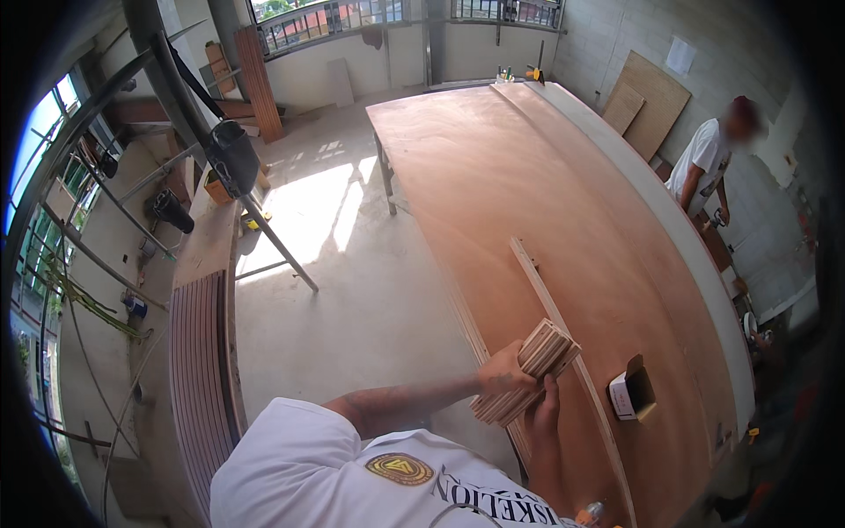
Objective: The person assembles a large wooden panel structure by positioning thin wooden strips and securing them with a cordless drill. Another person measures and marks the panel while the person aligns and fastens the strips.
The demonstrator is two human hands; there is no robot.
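I hold a stack of several thin plywood strips [528, 370] over the near edge of a large reddish plywood sheet [528, 176]. My left hand [503, 370] grips the stack from its left side. My right hand [544, 409] supports it from below, fingers wrapped around the lower end. A long narrow wooden batten [537, 282] lies on the sheet just beyond the stack. A small open white box [630, 392] sits on the sheet to the right of my hands.
Another person in a white shirt [704, 158] stands at the sheet's far right side. Stacked brown boards [198, 370] lie at left. Metal scaffold poles [264, 229] and a black bucket [233, 154] stand over the concrete floor [352, 290]. Plywood offcuts [647, 101] lean on the wall.
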